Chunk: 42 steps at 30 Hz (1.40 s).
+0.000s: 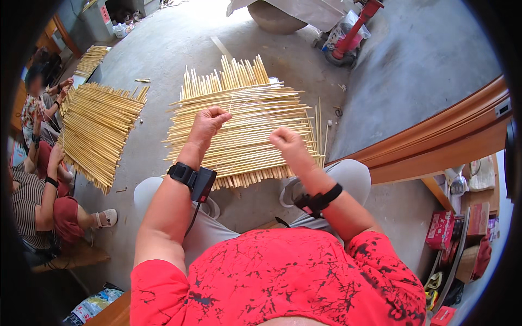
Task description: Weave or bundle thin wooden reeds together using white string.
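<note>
In front of my knees lies a mat of straw-coloured stalks (pixel 244 138), most laid crosswise over others that point away from me. Above its left-middle part is my left hand (pixel 207 126), thumb and fingers pinched together. A thin pale thread (pixel 232 99) appears to run from those fingertips over the stalks. My right hand (pixel 289 143) hovers above the mat's right part, its fingers curled closed. Whatever the right fingers hold, if anything, is too small to make out.
Two people sit at the left beside another stalk mat (pixel 98 127), with a further stalk bundle (pixel 91 61) behind it. A red metal stand (pixel 353 32) is at the far right. Along the right run a wooden panel (pixel 435 138) and a shelf with boxes (pixel 439 230).
</note>
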{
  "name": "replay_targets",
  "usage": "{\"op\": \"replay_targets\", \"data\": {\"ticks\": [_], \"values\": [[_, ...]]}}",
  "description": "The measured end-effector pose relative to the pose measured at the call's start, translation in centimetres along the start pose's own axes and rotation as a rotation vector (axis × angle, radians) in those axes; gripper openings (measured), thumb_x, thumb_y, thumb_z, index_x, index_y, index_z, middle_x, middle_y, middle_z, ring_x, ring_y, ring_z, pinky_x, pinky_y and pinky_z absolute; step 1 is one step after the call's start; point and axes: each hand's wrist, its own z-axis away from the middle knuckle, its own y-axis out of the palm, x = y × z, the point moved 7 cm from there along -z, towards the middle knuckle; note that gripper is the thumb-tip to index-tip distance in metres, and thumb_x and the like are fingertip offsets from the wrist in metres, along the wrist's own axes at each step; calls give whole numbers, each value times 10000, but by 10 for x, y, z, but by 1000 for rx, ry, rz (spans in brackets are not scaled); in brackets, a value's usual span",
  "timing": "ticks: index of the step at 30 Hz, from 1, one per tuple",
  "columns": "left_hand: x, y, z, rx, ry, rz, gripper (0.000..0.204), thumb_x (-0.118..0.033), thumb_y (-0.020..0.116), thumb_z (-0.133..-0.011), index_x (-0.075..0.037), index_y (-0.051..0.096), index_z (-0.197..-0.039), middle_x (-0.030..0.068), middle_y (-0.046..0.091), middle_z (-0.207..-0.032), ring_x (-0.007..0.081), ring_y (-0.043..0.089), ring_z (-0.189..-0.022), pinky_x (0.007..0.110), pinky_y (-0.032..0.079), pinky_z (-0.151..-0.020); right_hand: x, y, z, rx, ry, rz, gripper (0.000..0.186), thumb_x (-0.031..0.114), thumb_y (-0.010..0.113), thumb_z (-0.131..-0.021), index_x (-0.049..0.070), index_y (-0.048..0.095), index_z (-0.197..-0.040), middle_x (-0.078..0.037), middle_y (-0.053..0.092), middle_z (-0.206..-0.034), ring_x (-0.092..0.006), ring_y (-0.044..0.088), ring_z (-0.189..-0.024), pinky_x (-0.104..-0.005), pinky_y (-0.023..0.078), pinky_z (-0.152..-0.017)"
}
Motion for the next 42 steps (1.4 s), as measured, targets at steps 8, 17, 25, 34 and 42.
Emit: {"op": "replay_targets", "data": {"ticks": [8,17,25,34,42], "values": [[30,-75,-16,-546,87,-332,123,-159,682,-743,-37,669,-728,8,593,-593,73,483,-530,254,376,-500,0,-228,2,-585,206,-435,105,116,598,-825,58,546,-896,32,478,-642,-15,336,-454,-153,227,-355],[37,-128,-9,-853,130,-654,176,-228,674,-753,-53,668,-728,52,623,-626,124,528,-528,306,421,-534,5,-312,21,-722,236,-283,86,120,601,-824,68,535,-846,25,480,-659,-23,351,-461,-162,227,-356],[30,-82,-4,-543,119,-247,130,-123,649,-783,-3,615,-748,-7,523,-550,57,440,-442,215,348,-404,-51,-270,0,-202,556,101,110,145,617,-803,59,557,-838,4,478,-609,-90,423,-493,-225,339,-406],[-15,-12,-1,-98,67,-158,133,-155,610,-828,-55,580,-745,-32,472,-531,31,399,-427,178,269,-385,65,-260,-64,-434,-112,272,131,156,573,-842,45,614,-899,-9,618,-814,-93,579,-755,-243,453,-636],[0,-40,0,-250,231,-987,155,-163,651,-760,-42,625,-852,63,564,-650,156,540,-598,274,424,-544,99,-46,-26,240,-64,112,62,98,564,-851,38,569,-868,-51,609,-940,-88,568,-837,-212,460,-692]]}}
